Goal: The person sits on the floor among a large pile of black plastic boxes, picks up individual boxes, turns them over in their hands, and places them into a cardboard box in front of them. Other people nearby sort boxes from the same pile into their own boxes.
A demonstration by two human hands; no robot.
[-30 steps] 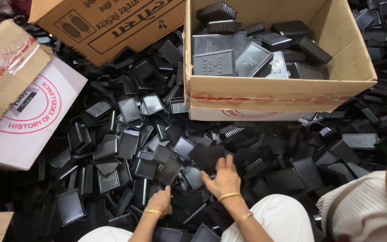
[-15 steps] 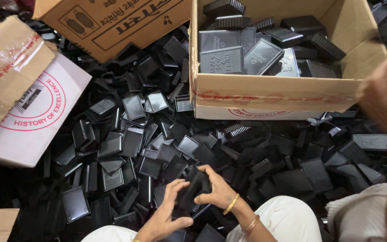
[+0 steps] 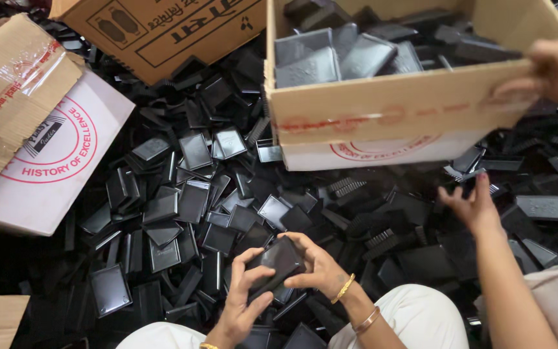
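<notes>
Both hands low centre, over the heap of black plastic cases on the floor; left hand and right hand both closed around one black case, fingers wrapped on its edges; open cardboard box of similar cases just beyond; a co-worker's hand reaches into the heap at right; another of the co-worker's hands grips the box rim.

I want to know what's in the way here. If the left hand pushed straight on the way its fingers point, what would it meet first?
The left hand points up and right, and its fingers already touch the black case held with the right hand. That case comes first; beyond it lies the pile of black cases, though depth is unclear.
</notes>
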